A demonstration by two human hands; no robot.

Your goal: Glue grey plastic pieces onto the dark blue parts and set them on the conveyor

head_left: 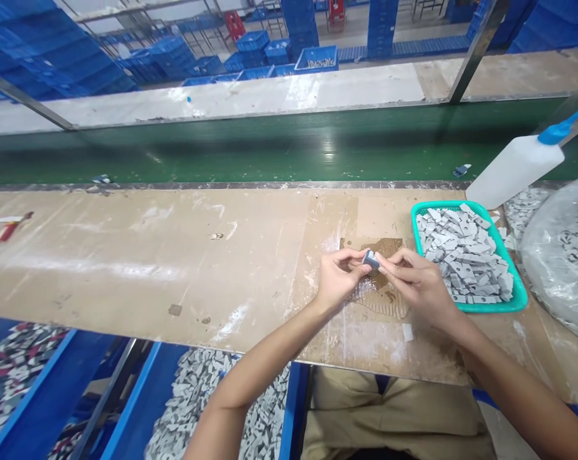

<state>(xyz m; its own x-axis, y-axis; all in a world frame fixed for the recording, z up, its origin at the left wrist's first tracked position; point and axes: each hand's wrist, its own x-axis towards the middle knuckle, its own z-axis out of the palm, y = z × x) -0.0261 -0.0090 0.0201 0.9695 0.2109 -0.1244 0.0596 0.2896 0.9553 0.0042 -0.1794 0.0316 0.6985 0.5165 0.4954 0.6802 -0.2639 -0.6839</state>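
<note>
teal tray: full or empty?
Full. The teal tray is heaped with small grey pieces up to its rim, beside the right hand. Both hands pinch one small piece.

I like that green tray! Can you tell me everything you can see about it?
The green tray is a shallow, rectangular basket, teal and plastic-looking, with rounded corners and a raised rim. It lies flat on the worn wooden bench, at the person's right. It is heaped with small flat grey pieces. A white squeeze bottle with a blue cap lies just behind it, and a clear bag of similar pieces sits beside it.
</note>
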